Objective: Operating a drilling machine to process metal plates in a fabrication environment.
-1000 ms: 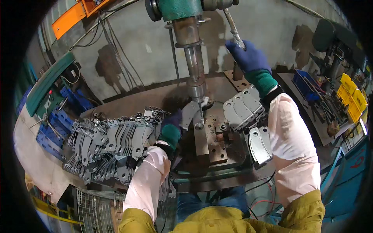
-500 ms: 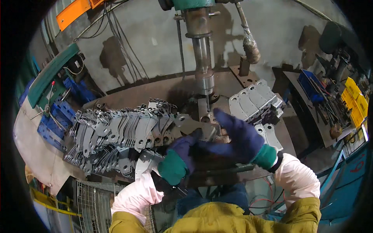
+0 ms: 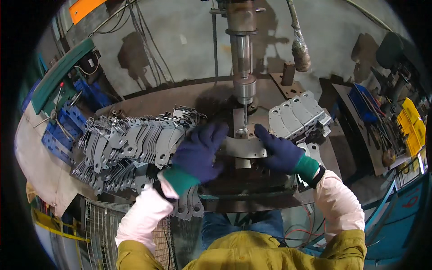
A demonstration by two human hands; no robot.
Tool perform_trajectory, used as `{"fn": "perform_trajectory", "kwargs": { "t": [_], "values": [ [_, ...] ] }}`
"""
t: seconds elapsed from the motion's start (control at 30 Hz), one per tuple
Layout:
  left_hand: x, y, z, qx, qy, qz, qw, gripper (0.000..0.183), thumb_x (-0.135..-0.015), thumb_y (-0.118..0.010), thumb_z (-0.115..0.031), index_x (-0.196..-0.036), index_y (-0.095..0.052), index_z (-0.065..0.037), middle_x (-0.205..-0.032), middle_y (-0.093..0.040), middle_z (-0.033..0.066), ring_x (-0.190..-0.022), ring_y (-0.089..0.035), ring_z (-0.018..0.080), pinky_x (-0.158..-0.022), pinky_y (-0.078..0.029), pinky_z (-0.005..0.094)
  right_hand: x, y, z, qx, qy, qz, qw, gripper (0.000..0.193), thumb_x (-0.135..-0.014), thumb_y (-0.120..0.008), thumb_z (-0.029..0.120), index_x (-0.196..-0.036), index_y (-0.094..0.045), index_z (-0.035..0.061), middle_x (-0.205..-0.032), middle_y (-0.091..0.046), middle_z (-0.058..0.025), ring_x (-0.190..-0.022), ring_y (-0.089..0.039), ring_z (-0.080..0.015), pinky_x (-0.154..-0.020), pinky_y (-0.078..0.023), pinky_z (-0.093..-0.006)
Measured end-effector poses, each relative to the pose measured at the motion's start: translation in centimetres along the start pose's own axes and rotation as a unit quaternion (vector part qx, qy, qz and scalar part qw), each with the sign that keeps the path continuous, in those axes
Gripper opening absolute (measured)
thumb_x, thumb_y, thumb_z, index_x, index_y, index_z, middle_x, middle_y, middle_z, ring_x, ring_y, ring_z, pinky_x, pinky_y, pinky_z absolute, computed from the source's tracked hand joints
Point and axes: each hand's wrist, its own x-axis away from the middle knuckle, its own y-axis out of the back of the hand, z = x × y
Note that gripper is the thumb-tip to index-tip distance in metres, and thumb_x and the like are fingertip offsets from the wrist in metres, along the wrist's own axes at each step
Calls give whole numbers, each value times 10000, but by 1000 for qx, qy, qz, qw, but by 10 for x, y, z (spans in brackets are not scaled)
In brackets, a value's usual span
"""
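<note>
A flat, curved grey metal plate [image 3: 245,148] lies across the fixture just in front of the drill bit [image 3: 245,116], which hangs from the chuck [image 3: 244,88] of a drill press. My left hand [image 3: 200,150], in a dark blue glove with a green cuff, grips the plate's left end; its thumb side is partly hidden. At the right end, my right hand [image 3: 281,153], gloved alike, holds the plate between thumb and fingers. Beneath the plate, a small metal block [image 3: 243,163] shows on the dark base.
Many similar plates are piled in rows [image 3: 130,144] on the left of the table. A neat stack of plates [image 3: 297,118] stands to the right. Beyond are a blue bin [image 3: 361,103] and a yellow bin [image 3: 411,126]. A wrapped lever [image 3: 300,54] hangs at the back.
The plate has come to the drill, turned level. My right hand, open and apart before, has closed on its right end. My left hand stays at its left end.
</note>
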Motion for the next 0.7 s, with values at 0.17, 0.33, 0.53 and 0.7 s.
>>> {"fn": "perform_trajectory", "kwargs": {
  "t": [0.17,0.33,0.53,0.7],
  "values": [
    [-34,-29,28,21,63,169,983,1007,-679,-819,-258,-1568,-349,-199,-1383,-503,243,-1098,-609,452,-911,-533,547,-19,2,11,-13,-59,44,997,924,-884,-712,311,-1625,-188,137,-1372,-595,-273,-1181,-626,-462,-1014,-497,-455],
    [-56,-54,41,15,70,181,981,695,-683,-778,-301,-1328,-555,-173,-1240,-591,172,-1124,-593,397,-893,-532,529,-14,23,-15,-21,-84,-61,994,818,-885,-708,271,-1586,-313,124,-1331,-625,-261,-1137,-656,-417,-998,-513,-438],
    [-64,-49,41,32,78,174,981,466,-705,-753,-373,-1110,-671,-159,-1154,-638,131,-1058,-628,369,-867,-549,517,-33,114,20,-7,90,-524,847,480,-953,-698,32,-1417,-575,5,-1281,-688,-173,-1141,-662,-163,-998,-530,-353],
    [-74,-49,40,17,68,211,975,497,-666,-766,-377,-1096,-671,-145,-1155,-639,132,-1073,-623,368,-893,-551,495,-82,186,14,101,102,-479,866,470,-951,-718,187,-1371,-597,15,-1122,-724,-129,-985,-693,-203,-898,-548,-335]
  ]
}}
